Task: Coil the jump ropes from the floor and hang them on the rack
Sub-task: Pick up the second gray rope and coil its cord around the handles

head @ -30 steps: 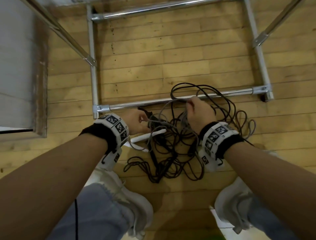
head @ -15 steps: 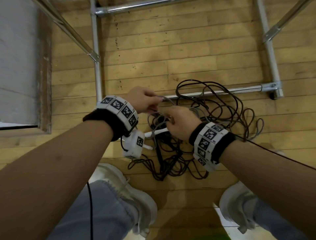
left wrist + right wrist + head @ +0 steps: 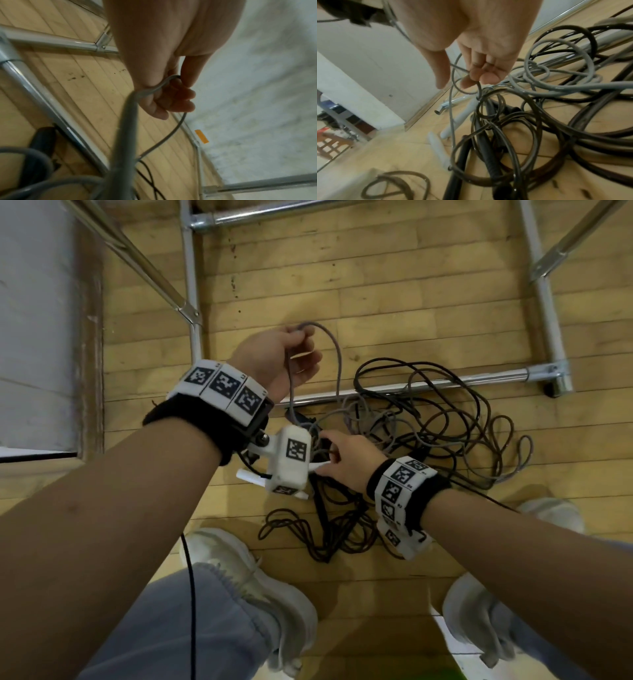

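A tangle of jump ropes (image 3: 428,436) lies on the wooden floor in front of the metal rack's base bar (image 3: 445,383): several dark ropes and one grey rope (image 3: 337,361) with white handles (image 3: 462,119). My left hand (image 3: 291,350) is raised above the pile and pinches a loop of the grey rope (image 3: 159,86) between thumb and curled fingers. Lower down, at the pile's left side, my right hand (image 3: 337,455) has its curled fingertips (image 3: 481,79) hooked on a strand of the grey rope. Black handles (image 3: 489,162) lie within the tangle.
The rack's upright and slanted tubes (image 3: 190,285) stand at left and right (image 3: 544,289) of the pile. A grey wall with a skirting board (image 3: 44,320) runs along the left. My two white shoes (image 3: 246,577) stand close behind the ropes.
My left hand has risen up and away from the pile, drawing a loop of grey rope with it. My right hand has dropped from that rope's upper part to the pile's left side.
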Motion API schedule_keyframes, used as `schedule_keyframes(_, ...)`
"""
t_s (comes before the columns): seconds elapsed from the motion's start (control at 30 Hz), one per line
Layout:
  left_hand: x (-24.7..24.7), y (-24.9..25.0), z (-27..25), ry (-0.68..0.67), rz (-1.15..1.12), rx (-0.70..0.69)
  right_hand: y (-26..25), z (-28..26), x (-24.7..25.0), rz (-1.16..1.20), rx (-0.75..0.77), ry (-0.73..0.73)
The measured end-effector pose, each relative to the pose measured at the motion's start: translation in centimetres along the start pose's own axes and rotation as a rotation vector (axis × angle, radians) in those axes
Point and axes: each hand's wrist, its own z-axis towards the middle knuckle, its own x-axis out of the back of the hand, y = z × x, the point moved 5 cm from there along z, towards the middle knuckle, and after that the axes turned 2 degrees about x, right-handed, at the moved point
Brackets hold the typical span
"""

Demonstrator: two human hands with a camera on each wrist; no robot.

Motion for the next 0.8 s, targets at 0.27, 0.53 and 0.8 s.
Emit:
schedule_keyframes(0.27, 1.4, 1.1, 0.2, -0.043, -0.173, 0.018, -1.0, 0.3, 1.2, 0.11, 0.018, 0.136)
schedule_keyframes(0.53, 8.2, -7.6, 2.0, 0.119, 1.258, 0.068, 2.8, -0.2, 5.5, 0.708, -0.195, 0.403)
schedule_keyframes(0.8, 8.5, -15.2, 1.0, -0.32, 2.176, 0.075, 2.3, 0.2, 5.8, 0.762, -0.179, 0.397)
